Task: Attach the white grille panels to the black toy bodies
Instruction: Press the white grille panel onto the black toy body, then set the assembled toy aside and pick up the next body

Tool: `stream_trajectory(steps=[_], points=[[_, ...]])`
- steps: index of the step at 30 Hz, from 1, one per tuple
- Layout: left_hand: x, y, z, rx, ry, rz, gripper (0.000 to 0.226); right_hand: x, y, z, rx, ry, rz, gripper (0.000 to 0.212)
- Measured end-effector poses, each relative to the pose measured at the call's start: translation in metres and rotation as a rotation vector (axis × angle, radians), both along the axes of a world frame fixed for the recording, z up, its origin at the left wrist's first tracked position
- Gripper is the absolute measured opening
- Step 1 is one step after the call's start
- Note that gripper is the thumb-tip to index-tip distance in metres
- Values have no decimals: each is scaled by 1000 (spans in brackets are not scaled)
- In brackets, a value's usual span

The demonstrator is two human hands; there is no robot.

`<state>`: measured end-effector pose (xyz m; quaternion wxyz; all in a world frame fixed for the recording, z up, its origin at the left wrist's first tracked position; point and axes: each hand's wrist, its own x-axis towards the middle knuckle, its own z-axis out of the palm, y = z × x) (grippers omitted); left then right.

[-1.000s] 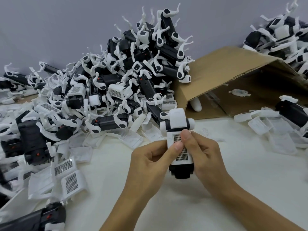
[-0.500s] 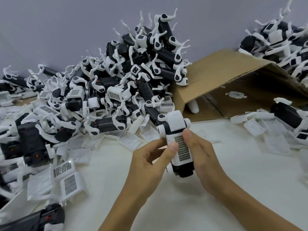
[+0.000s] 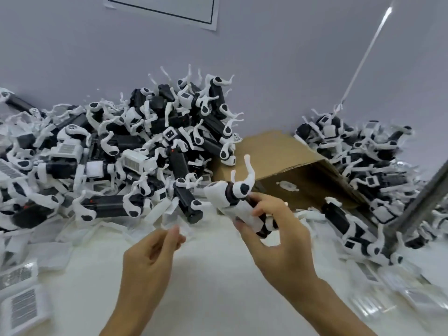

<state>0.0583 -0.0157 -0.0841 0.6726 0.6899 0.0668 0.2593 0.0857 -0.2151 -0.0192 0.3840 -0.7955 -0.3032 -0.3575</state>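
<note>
A white tabletop (image 3: 218, 282) lay heaped with toy parts. The right hand (image 3: 278, 241) gripped a panelled toy body (image 3: 242, 209) — long axis slanting up-left — while the left hand (image 3: 150, 258), loosely curled and empty, hovered nearer the loose grille panels (image 3: 24, 309) lower left.

Even, soft light — blurred, warped edges
</note>
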Motion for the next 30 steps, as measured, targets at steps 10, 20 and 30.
stream_trajectory(steps=[10,20,30], points=[[19,-3,-9,82,89,9,31,99,-145,213,-254,-89,-624,29],[25,-1,-11,23,151,15,32,81,-60,79,198,616,-250,15],[15,22,5,367,-156,371,18,17,63,-70,382,905,146,25]])
